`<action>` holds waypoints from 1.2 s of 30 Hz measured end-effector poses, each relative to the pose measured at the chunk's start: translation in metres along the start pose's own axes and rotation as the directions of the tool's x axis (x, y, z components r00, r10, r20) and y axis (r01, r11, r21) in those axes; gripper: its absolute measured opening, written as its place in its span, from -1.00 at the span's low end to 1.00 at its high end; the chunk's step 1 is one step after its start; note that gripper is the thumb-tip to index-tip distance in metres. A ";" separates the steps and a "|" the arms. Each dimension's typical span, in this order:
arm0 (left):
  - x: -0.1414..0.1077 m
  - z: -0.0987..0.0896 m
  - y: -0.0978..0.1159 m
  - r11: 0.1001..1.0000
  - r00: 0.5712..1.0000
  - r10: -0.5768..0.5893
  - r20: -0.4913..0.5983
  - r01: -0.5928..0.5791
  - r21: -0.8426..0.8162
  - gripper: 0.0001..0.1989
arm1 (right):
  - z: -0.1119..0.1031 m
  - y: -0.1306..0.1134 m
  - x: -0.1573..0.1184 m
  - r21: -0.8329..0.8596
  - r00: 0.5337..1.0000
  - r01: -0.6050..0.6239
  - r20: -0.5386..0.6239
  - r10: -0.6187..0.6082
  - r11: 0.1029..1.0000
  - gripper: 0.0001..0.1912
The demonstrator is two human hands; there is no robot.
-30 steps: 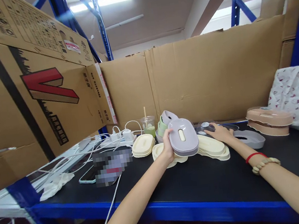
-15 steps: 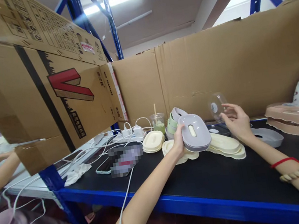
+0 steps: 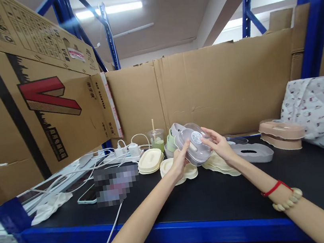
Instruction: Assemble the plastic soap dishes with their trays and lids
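- Clear plastic is pinched in your right hand [image 3: 220, 147]: thumb on the cover [image 3: 195, 127] near its label [image 3: 196, 137], fingertips at the far edge.
- Your left hand [image 3: 179, 162] grips the grey box [image 3: 200, 161] by its left side, thumb on top; the other fingers are hidden behind it.
- Held above the mat [image 3: 215, 198], the grey box tilts towards you, the cover over its top; whether the rims meet, you cannot tell.
- Pressing one side harder could make the slick cover skid out of line; a loose left grip could tip the box onto the cream pieces [image 3: 187, 173] below.
- Both forearms slant in from the lower corners, your hands facing each other across the box.
- The cable [image 3: 119, 212] lies across your left forearm and might snag if that arm pulls away.
- Farther out: green box [image 3: 169, 142] just behind, grey tray [image 3: 255, 153] to the right.
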State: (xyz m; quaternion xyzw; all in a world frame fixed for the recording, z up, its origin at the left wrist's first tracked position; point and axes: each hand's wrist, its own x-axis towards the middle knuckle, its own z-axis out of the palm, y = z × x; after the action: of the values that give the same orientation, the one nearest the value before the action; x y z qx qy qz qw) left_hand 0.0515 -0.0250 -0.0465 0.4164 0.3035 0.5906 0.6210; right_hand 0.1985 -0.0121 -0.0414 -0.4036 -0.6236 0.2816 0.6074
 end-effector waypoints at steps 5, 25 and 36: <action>-0.006 0.003 0.003 0.998 0.999 -0.041 -0.001 0.041 -0.041 -0.76 | 0.009 0.005 -0.004 -0.081 0.999 0.026 -0.035 -0.028 0.996 -0.47; -0.002 0.002 0.015 0.999 0.998 -0.049 -0.033 0.049 -0.003 -0.75 | 0.005 -0.023 -0.013 0.176 0.909 -0.383 0.246 0.337 0.907 -0.46; -0.008 0.003 0.023 0.995 0.996 -0.051 0.076 0.044 0.093 -0.56 | -0.015 -0.012 0.008 0.349 0.963 -0.225 -0.063 0.263 0.909 -0.48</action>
State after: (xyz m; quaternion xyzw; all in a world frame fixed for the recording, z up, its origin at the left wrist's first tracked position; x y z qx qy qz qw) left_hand 0.0419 -0.0338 -0.0259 0.4600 0.3154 0.5442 0.6266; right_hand 0.2124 -0.0135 -0.0258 -0.3826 -0.4764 0.4361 0.6607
